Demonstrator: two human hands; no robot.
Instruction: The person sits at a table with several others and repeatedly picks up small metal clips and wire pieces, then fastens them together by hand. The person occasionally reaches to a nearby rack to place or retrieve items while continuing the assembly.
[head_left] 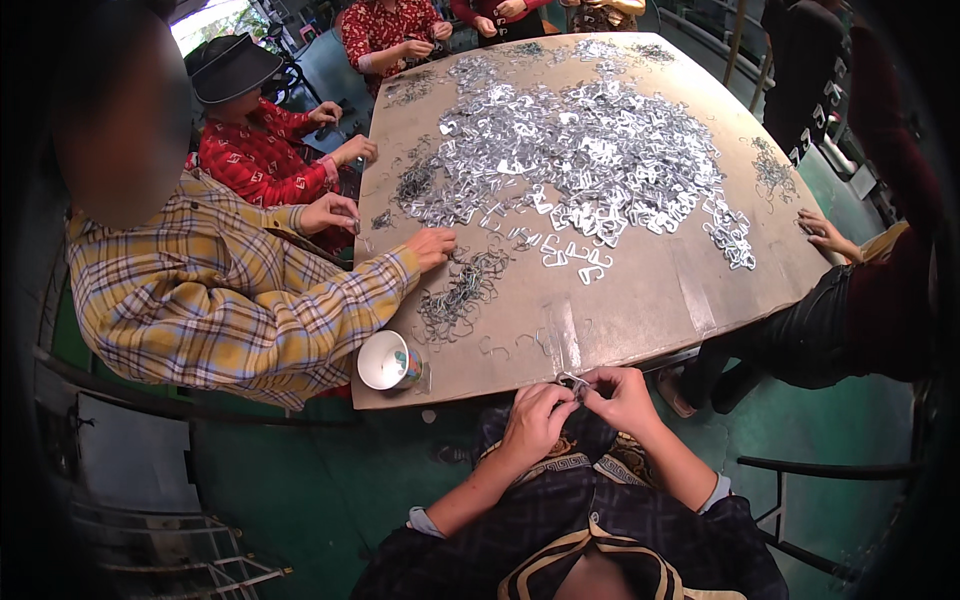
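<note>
Just off the near edge of the table, my left hand (538, 425) and my right hand (622, 398) come together. Both have their fingers closed on one small silver carabiner (572, 381). The fingers cover most of it, and any wire piece held along with it is too small to make out. Ahead, a wide heap of silver carabiner bodies (590, 150) spreads over the brown-covered table (640, 315). A few bodies (575, 255) lie loose at its near side. Thin bent wire pieces (462, 297) form a dark pile to the left, with several single wires (540, 342) nearer me.
A white paper cup (385, 360) stands at the table's near left corner. A co-worker's plaid sleeve (330, 325) reaches over the left edge. Other people work around the far and left sides. A hand (828, 238) rests at the right edge. Metal railings (830, 468) stand lower right.
</note>
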